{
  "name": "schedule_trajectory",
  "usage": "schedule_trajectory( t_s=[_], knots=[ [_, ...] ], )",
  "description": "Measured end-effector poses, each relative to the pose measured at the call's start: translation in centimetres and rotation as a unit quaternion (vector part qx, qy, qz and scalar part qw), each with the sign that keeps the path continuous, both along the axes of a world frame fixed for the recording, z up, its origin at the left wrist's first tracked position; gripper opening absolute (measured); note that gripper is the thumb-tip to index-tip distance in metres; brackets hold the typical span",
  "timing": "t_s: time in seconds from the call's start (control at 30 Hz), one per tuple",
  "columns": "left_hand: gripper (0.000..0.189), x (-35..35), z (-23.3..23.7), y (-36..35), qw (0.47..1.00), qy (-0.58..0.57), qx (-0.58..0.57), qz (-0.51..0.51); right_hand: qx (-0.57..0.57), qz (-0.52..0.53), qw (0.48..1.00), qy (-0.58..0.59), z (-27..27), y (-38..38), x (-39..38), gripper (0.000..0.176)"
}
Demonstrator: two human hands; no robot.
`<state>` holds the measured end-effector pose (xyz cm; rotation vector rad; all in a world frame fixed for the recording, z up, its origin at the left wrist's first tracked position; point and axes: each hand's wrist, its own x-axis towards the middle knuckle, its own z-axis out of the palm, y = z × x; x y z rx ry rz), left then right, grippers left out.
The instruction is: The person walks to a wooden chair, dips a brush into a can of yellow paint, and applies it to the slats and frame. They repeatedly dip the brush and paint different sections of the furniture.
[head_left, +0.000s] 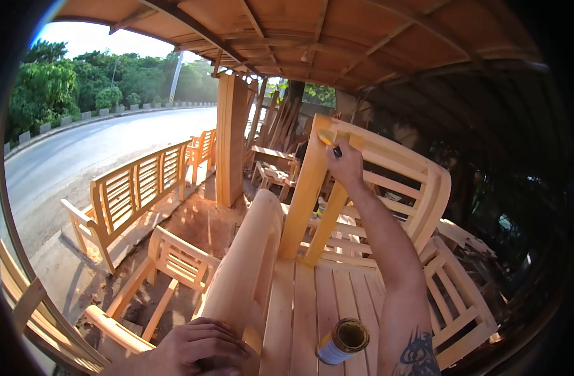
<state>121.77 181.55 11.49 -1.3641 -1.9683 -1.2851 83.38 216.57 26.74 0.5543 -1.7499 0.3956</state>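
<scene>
My right hand [344, 161] is closed around a paintbrush [326, 136], its bristles against the upper part of the backrest post of a wooden bench [302, 188]. Yellowish finish colours that post and the slat beside it, while the curved top rail looks paler. My left hand [202, 348] lies over the lower end of the bench's rounded armrest [244, 269], fingers stretched out and holding nothing. On the slatted seat [304, 313] stands an open can [343, 341] with a dark, stained rim, close to my right forearm.
To the left stand a slatted bench [140, 185] and a small chair frame [174, 263]. A thick wooden post [230, 141] rises behind them, with lumber leaning nearby. Another slatted piece [456, 301] is at the right. A road [111, 141] runs past outside.
</scene>
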Motion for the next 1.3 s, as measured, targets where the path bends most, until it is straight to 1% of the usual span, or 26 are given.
schedule_trajectory(
  t_s=[0.07, 0.13, 0.2, 0.27, 0.33, 0.4, 0.47, 0.53, 0.6, 0.63, 0.7, 0.8, 0.87, 0.93, 1.0, 1.1, 1.2, 1.27, 1.3],
  knots=[
    [0.022, 0.1, -0.1, -0.1, 1.000, -0.002, 0.001, 0.002, 0.097, 0.005, 0.995, 0.019, -6.6, -0.5, 1.0, 0.022],
    [0.024, -0.2, -0.5, 0.0, 1.000, 0.004, -0.001, 0.006, 0.135, 0.004, 0.990, -0.045, -12.7, -0.6, 2.7, 0.020],
    [0.026, -0.7, -1.0, -0.1, 1.000, 0.016, -0.014, 0.016, 0.165, -0.006, 0.982, -0.097, -18.3, -0.4, 3.7, 0.021],
    [0.027, -0.6, -1.0, -0.3, 1.000, 0.009, -0.015, 0.012, 0.143, 0.005, 0.974, -0.176, -21.5, -0.3, 4.8, 0.023],
    [0.026, -0.6, -1.2, -0.3, 1.000, 0.001, -0.010, 0.007, 0.103, -0.003, 0.960, -0.260, -21.8, -0.6, 4.3, 0.025],
    [0.025, -0.8, -1.1, -0.3, 1.000, -0.005, -0.011, -0.002, 0.031, -0.030, 0.937, -0.346, -19.6, -1.1, 1.7, 0.028],
    [0.024, -0.7, -1.2, -0.3, 1.000, -0.008, -0.009, 0.000, -0.118, 0.047, 0.888, -0.442, -14.6, -1.8, 0.8, 0.030],
    [0.024, -0.7, -1.2, -0.3, 1.000, -0.010, -0.008, 0.003, -0.064, 0.041, 0.927, -0.367, -10.7, -1.9, -0.2, 0.028],
    [0.024, -0.6, -1.1, -0.3, 1.000, -0.011, -0.007, 0.005, -0.006, 0.009, 0.972, -0.234, -8.5, -1.7, -1.9, 0.027],
    [0.024, -0.6, -1.1, -0.3, 1.000, -0.013, -0.006, 0.005, -0.003, 0.024, 0.985, -0.172, -7.4, -2.3, -0.9, 0.026],
    [0.024, -0.6, -1.1, -0.3, 1.000, -0.015, -0.003, 0.004, 0.003, 0.053, 0.998, -0.046, -5.4, -2.9, 1.6, 0.025],
    [0.025, -0.8, -1.4, -0.3, 1.000, -0.005, 0.000, 0.000, 0.079, 0.019, 0.991, 0.110, -5.9, -3.0, 2.8, 0.022],
    [0.025, -0.7, -1.3, -0.4, 1.000, -0.007, -0.001, 0.000, 0.169, -0.020, 0.984, 0.044, -9.6, -2.6, 2.9, 0.019],
    [0.025, -0.7, -1.2, -0.4, 1.000, -0.005, 0.001, 0.000, 0.288, -0.014, 0.957, -0.043, -15.1, -1.5, 2.3, 0.018],
    [0.026, -0.7, -1.3, -0.4, 1.000, -0.002, 0.004, 0.002, 0.306, -0.014, 0.946, -0.107, -19.0, -1.7, 2.8, 0.018],
    [0.026, -0.7, -1.2, -0.3, 1.000, -0.007, 0.007, -0.002, 0.157, -0.018, 0.952, -0.261, -18.1, -3.6, 4.8, 0.020],
    [0.027, -0.8, -1.2, -0.5, 1.000, -0.004, 0.001, -0.006, -0.009, 0.063, 0.961, -0.268, -15.8, -2.1, 2.4, 0.025],
    [0.027, -0.8, -1.3, -0.4, 1.000, -0.005, 0.004, -0.006, -0.171, 0.135, 0.911, -0.351, -13.5, -0.3, 0.5, 0.026],
    [0.027, -0.8, -1.2, -0.4, 1.000, -0.005, 0.004, -0.006, -0.134, 0.113, 0.937, -0.302, -12.7, 0.1, 0.4, 0.025]
  ],
)
